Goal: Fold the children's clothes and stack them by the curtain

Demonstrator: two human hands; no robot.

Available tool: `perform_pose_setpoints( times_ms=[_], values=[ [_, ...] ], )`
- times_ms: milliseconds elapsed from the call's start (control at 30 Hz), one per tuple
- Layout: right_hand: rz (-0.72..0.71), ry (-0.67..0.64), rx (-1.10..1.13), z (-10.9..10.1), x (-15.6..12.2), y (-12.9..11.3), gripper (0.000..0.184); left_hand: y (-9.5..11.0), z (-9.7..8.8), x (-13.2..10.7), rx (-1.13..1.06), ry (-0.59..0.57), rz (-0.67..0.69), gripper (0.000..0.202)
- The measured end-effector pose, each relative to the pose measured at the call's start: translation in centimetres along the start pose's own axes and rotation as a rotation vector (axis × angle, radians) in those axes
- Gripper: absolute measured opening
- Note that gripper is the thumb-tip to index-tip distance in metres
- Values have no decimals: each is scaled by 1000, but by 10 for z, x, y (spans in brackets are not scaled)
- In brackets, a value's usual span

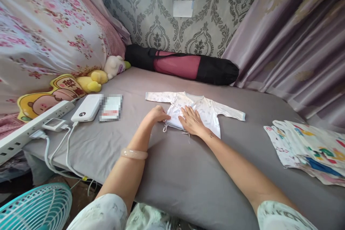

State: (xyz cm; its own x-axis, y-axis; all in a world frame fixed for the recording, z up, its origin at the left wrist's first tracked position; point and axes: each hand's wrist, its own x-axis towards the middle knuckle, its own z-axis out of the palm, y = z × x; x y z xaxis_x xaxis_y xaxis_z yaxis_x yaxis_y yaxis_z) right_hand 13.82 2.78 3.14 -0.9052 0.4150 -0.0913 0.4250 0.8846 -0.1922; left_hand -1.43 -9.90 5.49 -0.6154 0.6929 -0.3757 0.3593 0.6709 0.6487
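A small white baby shirt with a faint print lies face up on the grey sheet, both sleeves spread out to the sides. My left hand is at its left side edge, fingers bent and closed on the fabric there. Just below that hand hangs a thin white tie string. Flat on the middle of the shirt rests my right hand, fingers stretched out. It covers part of the front and lower hem. A pale bangle circles my left forearm.
Folded printed clothes are stacked at the right. To the left lie a white power bank, a power strip with cables, and plush toys. A rolled mat bag lies along the wall; a fan stands lower left.
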Motion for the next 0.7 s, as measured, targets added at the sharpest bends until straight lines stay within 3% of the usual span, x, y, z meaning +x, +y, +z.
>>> perform_pose_setpoints(
  times_ms=[433, 567, 700],
  values=[
    [5, 55, -5, 0, -3, -4, 62, 1, -4, -9, -6, -63, -19, 29],
    [-35, 90, -15, -12, 1, -8, 56, -4, -6, -4, -51, 64, 26, 38],
    [-55, 145, -28, -17, 25, -15, 53, -11, -3, 6, -21, 198, 65, 31]
  ],
)
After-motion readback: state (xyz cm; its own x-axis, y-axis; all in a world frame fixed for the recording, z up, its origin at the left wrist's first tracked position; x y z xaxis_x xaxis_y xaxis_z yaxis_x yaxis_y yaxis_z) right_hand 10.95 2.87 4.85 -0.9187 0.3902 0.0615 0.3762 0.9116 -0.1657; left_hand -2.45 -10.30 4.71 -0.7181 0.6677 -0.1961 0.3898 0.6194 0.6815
